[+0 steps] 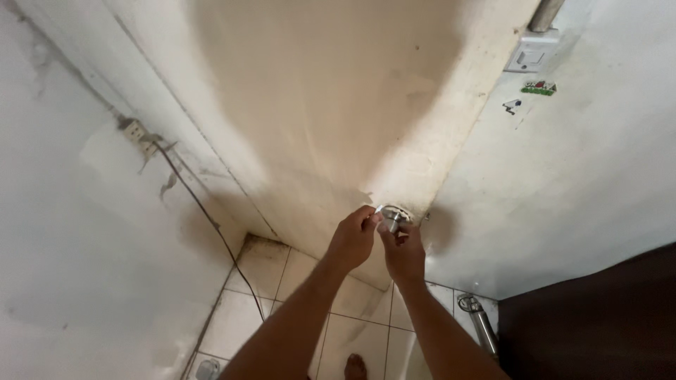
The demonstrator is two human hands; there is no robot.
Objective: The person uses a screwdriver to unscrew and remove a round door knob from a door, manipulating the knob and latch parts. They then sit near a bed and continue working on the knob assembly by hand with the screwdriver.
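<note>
Both hands meet at a small metal door handle (393, 217), a shiny silver fitting with a round plate behind it, set near the edge of a cream-painted door (317, 105). The left hand (352, 239) is curled, its fingertips pinched on the left side of the handle. The right hand (403, 253) is closed just below and in front of the handle, fingers bent around its stem; the fingers cover most of the fitting, so its exact shape is hard to make out.

The door's surface is smooth but stained, with darker smudges along its right edge and chipped paint near the handle. To the left is a rough, patchy white wall (70, 246) carrying a small socket (135, 131), from which a thin dark cable (211, 225) runs down to the floor. To the right another white wall (577, 176) holds a pale square switch (529, 53), with a grey pipe above it cut off by the top of the frame, and two small stickers (539, 87) below.

The floor (246, 309) is of pale square tiles with dark grout. A slim metal cylinder (482, 327) lies on it at the right, beside a dark brown panel (598, 324) cut off at the corner. One bare foot (355, 366) shows at the bottom edge, mostly out of frame.
</note>
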